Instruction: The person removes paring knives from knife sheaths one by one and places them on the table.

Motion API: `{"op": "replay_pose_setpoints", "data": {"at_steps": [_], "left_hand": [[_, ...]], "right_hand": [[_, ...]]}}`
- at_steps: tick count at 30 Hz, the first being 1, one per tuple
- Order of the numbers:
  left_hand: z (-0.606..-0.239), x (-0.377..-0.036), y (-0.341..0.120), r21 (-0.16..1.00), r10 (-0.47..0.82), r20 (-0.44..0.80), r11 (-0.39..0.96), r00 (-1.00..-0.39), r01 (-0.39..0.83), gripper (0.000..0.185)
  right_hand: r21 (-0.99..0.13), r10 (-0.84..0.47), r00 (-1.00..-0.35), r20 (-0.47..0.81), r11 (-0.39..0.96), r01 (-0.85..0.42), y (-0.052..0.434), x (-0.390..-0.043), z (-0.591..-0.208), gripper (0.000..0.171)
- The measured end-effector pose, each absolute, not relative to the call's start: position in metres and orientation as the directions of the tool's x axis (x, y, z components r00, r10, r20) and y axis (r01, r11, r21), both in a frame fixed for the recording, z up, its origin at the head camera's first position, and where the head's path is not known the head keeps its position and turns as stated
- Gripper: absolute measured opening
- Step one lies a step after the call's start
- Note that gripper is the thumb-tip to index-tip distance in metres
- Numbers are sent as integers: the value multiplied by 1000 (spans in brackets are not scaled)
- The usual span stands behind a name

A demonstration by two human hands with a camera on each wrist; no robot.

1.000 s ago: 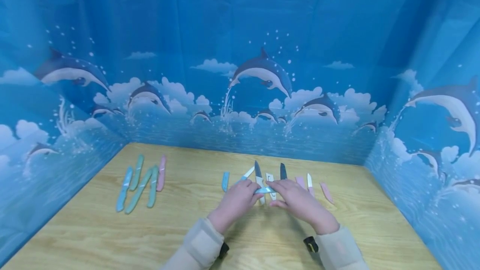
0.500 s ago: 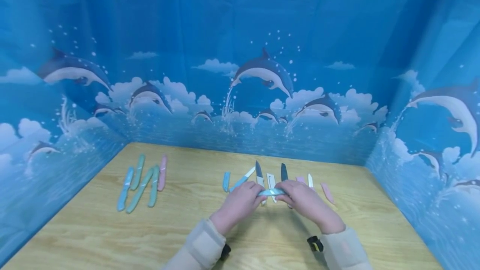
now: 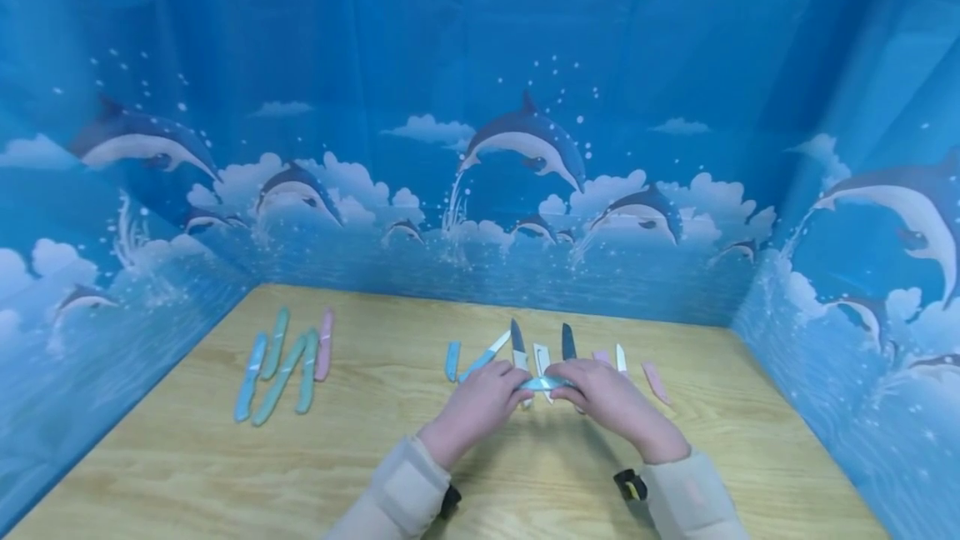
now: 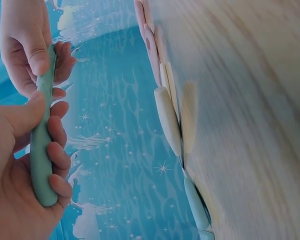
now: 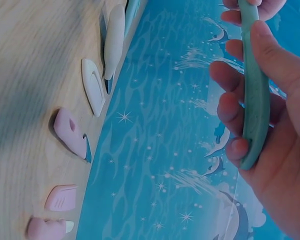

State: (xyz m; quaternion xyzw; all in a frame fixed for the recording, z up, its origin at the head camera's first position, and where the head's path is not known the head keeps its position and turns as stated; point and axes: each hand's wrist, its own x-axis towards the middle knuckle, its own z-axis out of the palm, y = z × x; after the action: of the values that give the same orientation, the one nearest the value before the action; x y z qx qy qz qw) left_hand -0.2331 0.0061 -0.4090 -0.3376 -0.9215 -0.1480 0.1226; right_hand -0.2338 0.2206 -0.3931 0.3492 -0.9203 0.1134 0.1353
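Since a second ago: drawn closer together, left hand [image 3: 480, 401] and right hand [image 3: 609, 401], both curled round one teal knife [image 3: 546, 383], held crosswise just above the surface [image 3: 225, 473]; sheath seemingly nearly seated. Just beyond the hands: a row of bare blades [image 3: 517, 342] and pink sheaths [image 3: 655, 382]. Well off the left hand: sheathed knives [image 3: 281, 367]. Nothing between.

The light teal sheathed knife [image 3: 546, 382] is a slim, rounded plastic piece with a smooth matte surface. It lies horizontal, parallel to the desk's near edge, raised just above the desk's surface right of centre. The left hand [image 3: 480, 403] grips one end; the right hand [image 3: 609, 400] grips the other end with curled fingers.
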Motion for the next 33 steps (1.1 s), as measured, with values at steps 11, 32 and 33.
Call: {"op": "replay_pose_setpoints", "data": {"at_steps": [11,32,33], "left_hand": [[-408,-233,7,244,562,325,727,-761,641,27],[-409,-230,7,255,561,327,722,-760,643,26],[-409,-231,7,259,559,328,722,-762,642,25]], "right_hand": [[-198,-587,-759,280,739,-644,221,-233,-389,22],[-260,-607,-750,264,704,-661,224,-233,-389,20],[-270,-606,-753,258,703,-658,224,-234,-388,19]]}}
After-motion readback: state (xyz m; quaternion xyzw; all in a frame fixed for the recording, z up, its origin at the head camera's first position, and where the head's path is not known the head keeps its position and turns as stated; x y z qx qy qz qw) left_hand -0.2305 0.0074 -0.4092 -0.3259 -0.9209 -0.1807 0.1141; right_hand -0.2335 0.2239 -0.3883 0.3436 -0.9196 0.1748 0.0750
